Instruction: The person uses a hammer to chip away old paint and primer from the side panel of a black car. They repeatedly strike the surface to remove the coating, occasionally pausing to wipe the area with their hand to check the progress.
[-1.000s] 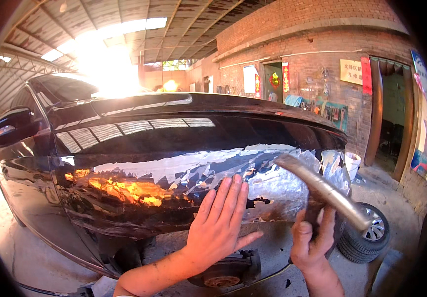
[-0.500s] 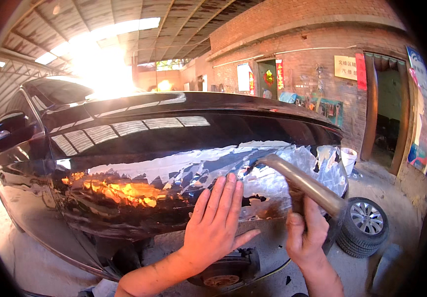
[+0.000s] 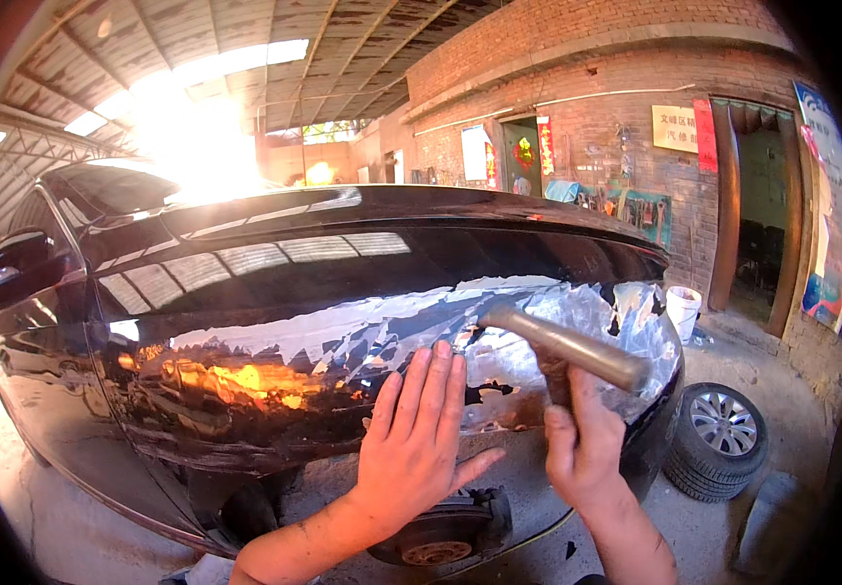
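Note:
My left hand (image 3: 413, 441) lies flat, fingers stretched and thumb apart, against the lower part of a dark car fender (image 3: 304, 244). Beside its fingertips, paint has come off in a wide ragged patch of pale bare metal (image 3: 538, 366). My right hand (image 3: 585, 444) is closed round the handle of a hammer (image 3: 577, 349) with a long, rounded metal head. One end of that head is over the bare patch, to the right of my left fingertips; whether it touches the panel I cannot tell.
Below the fender, a brake disc (image 3: 435, 552) shows at the wheel hub. A wheel with its tyre (image 3: 723, 429) lies on the floor at the right, near a white bucket (image 3: 682, 310). Hand tools hang on a green board (image 3: 647, 214) by the brick wall.
The hammer and my right hand have moved left, closer to my left hand. My left hand stays flat on the fender, with only a slight shift in the picture.

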